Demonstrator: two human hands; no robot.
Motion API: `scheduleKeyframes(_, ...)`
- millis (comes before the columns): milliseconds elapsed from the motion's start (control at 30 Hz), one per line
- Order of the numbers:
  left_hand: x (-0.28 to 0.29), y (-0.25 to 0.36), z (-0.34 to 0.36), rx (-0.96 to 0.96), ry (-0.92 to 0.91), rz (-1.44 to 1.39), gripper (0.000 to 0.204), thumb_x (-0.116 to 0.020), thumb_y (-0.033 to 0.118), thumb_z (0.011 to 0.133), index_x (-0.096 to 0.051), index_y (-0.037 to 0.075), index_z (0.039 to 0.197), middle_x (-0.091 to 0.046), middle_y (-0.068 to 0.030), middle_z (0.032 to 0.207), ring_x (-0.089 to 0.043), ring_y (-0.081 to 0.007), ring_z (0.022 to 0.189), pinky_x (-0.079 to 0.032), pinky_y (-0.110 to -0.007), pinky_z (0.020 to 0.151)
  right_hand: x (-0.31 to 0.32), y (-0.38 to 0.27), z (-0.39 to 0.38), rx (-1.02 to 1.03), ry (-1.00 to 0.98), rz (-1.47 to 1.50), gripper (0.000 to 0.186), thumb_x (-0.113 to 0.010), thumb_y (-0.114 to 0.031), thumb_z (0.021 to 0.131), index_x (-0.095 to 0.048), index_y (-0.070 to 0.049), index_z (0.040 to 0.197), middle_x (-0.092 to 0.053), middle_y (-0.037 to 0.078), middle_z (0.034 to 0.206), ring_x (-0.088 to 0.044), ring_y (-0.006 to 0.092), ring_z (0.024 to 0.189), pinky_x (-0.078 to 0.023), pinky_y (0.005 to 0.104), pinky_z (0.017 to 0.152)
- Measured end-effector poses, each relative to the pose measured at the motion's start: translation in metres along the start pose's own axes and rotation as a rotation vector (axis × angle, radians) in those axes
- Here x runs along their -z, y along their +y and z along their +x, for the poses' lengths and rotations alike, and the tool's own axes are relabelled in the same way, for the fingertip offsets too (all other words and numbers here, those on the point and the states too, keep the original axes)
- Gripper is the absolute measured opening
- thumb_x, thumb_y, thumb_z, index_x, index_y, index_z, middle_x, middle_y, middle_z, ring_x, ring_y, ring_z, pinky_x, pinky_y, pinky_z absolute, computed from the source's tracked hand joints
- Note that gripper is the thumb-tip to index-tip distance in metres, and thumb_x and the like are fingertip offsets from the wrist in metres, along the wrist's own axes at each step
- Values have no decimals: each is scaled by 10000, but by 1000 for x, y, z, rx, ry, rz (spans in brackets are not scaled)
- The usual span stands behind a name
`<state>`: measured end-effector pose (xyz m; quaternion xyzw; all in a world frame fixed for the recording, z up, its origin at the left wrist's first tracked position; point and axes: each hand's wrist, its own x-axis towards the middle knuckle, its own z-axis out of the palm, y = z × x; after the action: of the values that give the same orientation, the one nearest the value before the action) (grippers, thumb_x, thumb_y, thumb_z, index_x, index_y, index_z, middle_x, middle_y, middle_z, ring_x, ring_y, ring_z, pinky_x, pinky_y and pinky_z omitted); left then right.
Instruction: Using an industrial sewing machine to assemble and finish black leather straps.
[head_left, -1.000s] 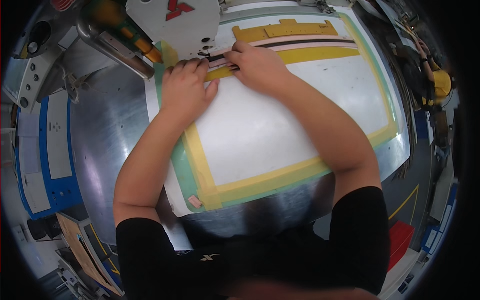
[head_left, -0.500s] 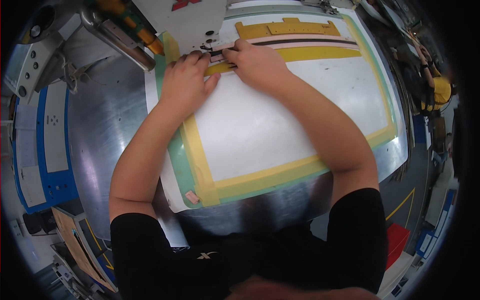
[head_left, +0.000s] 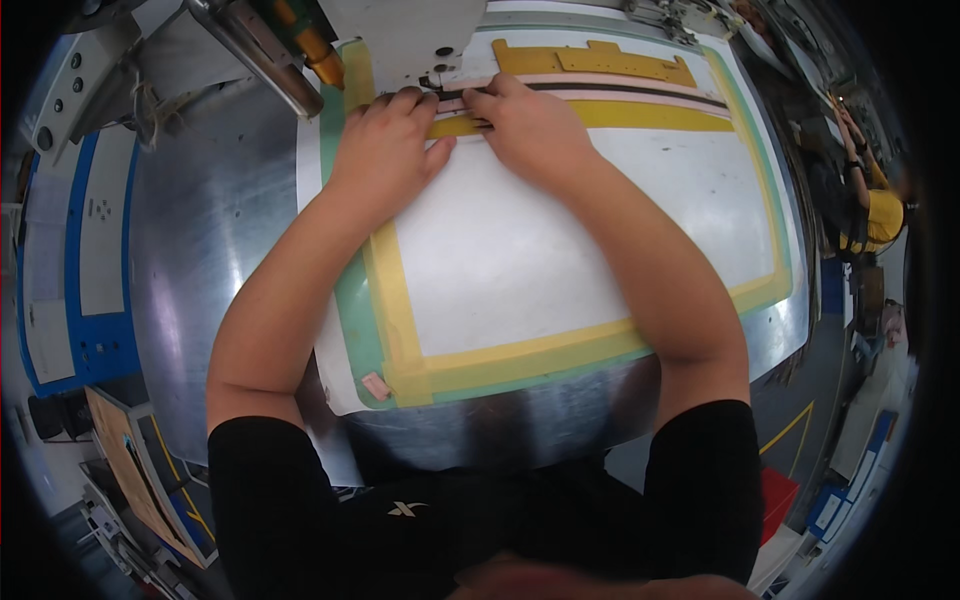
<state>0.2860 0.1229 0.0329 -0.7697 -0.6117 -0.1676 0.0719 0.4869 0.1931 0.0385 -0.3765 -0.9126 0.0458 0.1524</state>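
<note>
A long, narrow strip (head_left: 640, 92), pale pink with a black line along its middle, lies across the far part of a white sheet. Just on its near side runs a flat yellow strip (head_left: 650, 115). My right hand (head_left: 530, 125) closes over both near their left end, with fingertips on the pink-and-black strip and thumb beside the yellow one. My left hand (head_left: 385, 150) rests at that same end, fingers reaching forward onto it and thumb held apart. What lies right beneath my left fingertips is hidden. Beyond the strips sits a notched yellow template (head_left: 600, 62).
Green and yellow tape (head_left: 520, 370) borders the white sheet (head_left: 520, 250) on a metal table (head_left: 200, 260). A small pink piece (head_left: 375, 386) lies at the near left corner. Machine parts, including a metal cylinder (head_left: 285, 75), stand at far left. Another person (head_left: 880, 215) works at far right.
The whole view has shifted slightly, with the table scene a little lower and the far part further right. Both hands stay at the strips' left end, nearly unchanged.
</note>
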Motion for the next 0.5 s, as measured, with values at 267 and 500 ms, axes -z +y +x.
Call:
scheduleKeyframes(267, -3, 8, 0, 50, 2, 24, 500, -691, 362, 942, -670, 22, 1308, -673, -141, 1265, -627, -331, 1178, -488, -463, 1003, -2, -4, 0, -25, 8, -21, 271, -609, -118, 939, -706, -89, 1191, -642, 123, 1140, -721, 314, 944, -593, 441, 783)
scheduleKeyframes(500, 1, 10, 0, 69, 30, 41, 458, -690, 386, 938, -698, 45, 1244, -680, -117, 1184, -635, -333, 1109, -498, -453, 954, -1, -9, 2, -10, 47, -29, 265, -607, -108, 921, -715, -94, 1163, -639, 126, 1134, -723, 323, 924, -599, 443, 761)
